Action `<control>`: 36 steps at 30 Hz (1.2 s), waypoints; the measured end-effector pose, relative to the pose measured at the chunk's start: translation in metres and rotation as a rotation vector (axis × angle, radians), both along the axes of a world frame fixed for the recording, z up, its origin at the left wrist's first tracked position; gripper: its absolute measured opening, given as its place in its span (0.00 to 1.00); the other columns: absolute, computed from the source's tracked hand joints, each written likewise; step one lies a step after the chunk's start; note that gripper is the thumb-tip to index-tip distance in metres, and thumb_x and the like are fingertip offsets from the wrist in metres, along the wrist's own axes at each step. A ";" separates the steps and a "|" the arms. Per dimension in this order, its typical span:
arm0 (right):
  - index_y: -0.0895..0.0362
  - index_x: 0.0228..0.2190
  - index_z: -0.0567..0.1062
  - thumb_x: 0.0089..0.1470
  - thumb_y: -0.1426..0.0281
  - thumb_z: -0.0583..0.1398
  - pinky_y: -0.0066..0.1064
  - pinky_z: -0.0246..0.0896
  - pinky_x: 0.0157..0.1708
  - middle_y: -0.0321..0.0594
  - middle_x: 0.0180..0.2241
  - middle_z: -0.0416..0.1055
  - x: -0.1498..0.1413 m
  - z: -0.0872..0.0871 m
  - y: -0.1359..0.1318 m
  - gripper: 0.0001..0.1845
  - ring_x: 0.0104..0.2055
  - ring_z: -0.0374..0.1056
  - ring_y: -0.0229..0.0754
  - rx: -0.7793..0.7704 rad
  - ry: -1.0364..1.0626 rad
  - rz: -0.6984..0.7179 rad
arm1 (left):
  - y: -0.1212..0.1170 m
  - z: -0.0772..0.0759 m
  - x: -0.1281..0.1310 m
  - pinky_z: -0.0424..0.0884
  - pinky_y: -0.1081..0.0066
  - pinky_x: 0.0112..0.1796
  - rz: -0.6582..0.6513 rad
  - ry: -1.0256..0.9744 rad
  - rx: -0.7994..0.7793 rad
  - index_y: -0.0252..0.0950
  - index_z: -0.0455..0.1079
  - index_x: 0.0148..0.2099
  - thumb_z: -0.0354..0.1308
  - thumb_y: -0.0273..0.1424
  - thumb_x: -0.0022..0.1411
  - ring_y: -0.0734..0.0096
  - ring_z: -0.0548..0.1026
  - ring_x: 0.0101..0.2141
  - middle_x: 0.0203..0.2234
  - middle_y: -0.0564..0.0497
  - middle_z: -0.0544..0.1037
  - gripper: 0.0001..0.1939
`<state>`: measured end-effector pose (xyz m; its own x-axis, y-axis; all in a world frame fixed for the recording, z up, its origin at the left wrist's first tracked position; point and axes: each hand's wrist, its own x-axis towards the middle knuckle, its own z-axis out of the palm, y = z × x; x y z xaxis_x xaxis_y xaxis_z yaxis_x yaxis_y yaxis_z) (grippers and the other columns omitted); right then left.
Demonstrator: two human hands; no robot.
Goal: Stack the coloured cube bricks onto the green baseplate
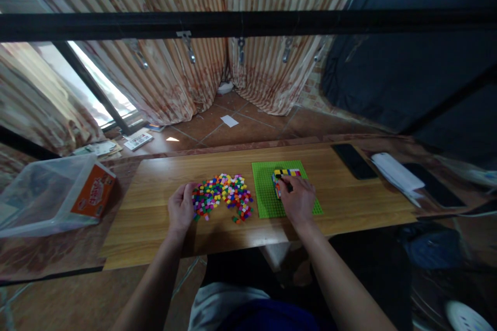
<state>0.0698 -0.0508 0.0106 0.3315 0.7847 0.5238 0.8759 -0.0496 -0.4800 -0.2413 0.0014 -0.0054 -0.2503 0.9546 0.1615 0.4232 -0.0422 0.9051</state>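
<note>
A green studded baseplate (267, 204) lies on the wooden table. On it sits a small block of coloured bricks (287, 171), with yellow, black and white pieces along its far edge. Over this block is my right hand (301, 199), its thumb and fingers pinched together and hiding part of the build; whatever is between the fingertips is too small to name. To the left lies a loose pile of tiny multicoloured bricks (223, 191). My left hand (181, 208) rests at the pile's left edge with its fingers curled closed, and what they hold, if anything, is hidden.
A clear plastic bin (42, 186) with an orange label stands left of the wooden table (147, 227). Right of the baseplate lies a black phone (354, 160). Beyond it are a white object (396, 171) and another dark, flat device (435, 186). A black bar (248, 25) crosses above.
</note>
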 end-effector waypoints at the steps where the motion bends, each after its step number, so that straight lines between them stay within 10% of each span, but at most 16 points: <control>1: 0.57 0.36 0.78 0.59 0.65 0.57 0.40 0.56 0.44 0.46 0.36 0.78 0.000 0.000 0.000 0.11 0.40 0.69 0.49 0.011 0.013 -0.005 | 0.000 0.000 0.000 0.71 0.71 0.36 -0.002 0.000 0.002 0.35 0.77 0.37 0.51 0.43 0.63 0.65 0.77 0.36 0.33 0.48 0.81 0.19; 23: 0.57 0.32 0.78 0.57 0.64 0.59 0.45 0.57 0.46 0.51 0.43 0.72 -0.007 0.002 0.002 0.11 0.47 0.63 0.53 -0.039 -0.092 -0.177 | -0.002 0.004 0.002 0.72 0.70 0.40 0.002 -0.007 0.004 0.34 0.78 0.38 0.51 0.41 0.62 0.65 0.78 0.37 0.34 0.48 0.82 0.18; 36: 0.55 0.34 0.81 0.58 0.66 0.56 0.43 0.64 0.46 0.47 0.40 0.71 0.029 0.007 0.006 0.13 0.45 0.66 0.50 -0.031 0.079 0.143 | 0.000 0.000 0.001 0.71 0.70 0.40 0.005 -0.027 -0.005 0.34 0.78 0.39 0.52 0.41 0.62 0.65 0.77 0.37 0.35 0.48 0.82 0.18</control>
